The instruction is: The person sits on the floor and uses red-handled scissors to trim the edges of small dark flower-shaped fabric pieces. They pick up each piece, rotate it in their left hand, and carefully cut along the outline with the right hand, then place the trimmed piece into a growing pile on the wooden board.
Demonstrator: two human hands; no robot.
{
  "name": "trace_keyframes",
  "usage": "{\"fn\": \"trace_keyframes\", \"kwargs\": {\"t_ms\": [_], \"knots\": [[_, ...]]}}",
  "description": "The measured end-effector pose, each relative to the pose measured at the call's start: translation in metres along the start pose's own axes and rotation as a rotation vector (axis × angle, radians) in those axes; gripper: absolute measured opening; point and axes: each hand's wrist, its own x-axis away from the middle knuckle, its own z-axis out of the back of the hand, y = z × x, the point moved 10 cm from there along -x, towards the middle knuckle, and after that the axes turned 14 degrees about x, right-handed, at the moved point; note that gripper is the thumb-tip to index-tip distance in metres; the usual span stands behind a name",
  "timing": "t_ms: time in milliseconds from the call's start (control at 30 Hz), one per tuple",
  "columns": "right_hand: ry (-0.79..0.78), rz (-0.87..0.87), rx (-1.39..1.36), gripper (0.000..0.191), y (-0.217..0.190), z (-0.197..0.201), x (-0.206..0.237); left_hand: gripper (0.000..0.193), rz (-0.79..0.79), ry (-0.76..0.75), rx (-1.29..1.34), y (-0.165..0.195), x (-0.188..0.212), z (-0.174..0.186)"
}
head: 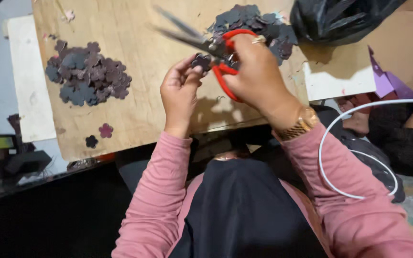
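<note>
Plywood board [135,71] – 2 piles of dark flower cutouts [87,74] (some loose), black bag [340,19].

Home craft workspace, plywood board [135,95], piles of flower cut-outs [88,72], floor seating

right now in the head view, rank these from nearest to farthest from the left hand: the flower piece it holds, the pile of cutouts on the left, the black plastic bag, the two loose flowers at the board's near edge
1. small dark flower piece, pinched in the left hand
2. two loose flowers, lower left on the wooden board
3. pile of dark flower cutouts, far left
4. black plastic bag, upper right

Two and three are close; the order is tentative.
</note>
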Motion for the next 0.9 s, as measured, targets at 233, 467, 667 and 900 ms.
{"fn": "trace_keyframes", "kwargs": {"t_ms": [233, 467, 667, 900], "knots": [[-0.106, -0.341, -0.893, 0.019, 0.015, -0.022, 0.025, 0.027, -0.044, -0.145, 0.119, 0.049, 0.030, -0.046], [-0.034, -0.376, -0.765, 0.017, 0.013, 0.002, 0.042, 0.026, 0.077, -0.099, 0.052, 0.063, 0.042, -0.042], [-0.025, -0.311, -0.902, 0.019, 0.001, -0.001, 0.047, 0.018, 0.086, -0.193, 0.097, 0.060, 0.050, -0.056], [-0.170, -0.365, -0.858, 0.018, 0.014, -0.026, 0.062, 0.019, -0.032, -0.189, -0.101, 0.083, 0.016, -0.054]]}}
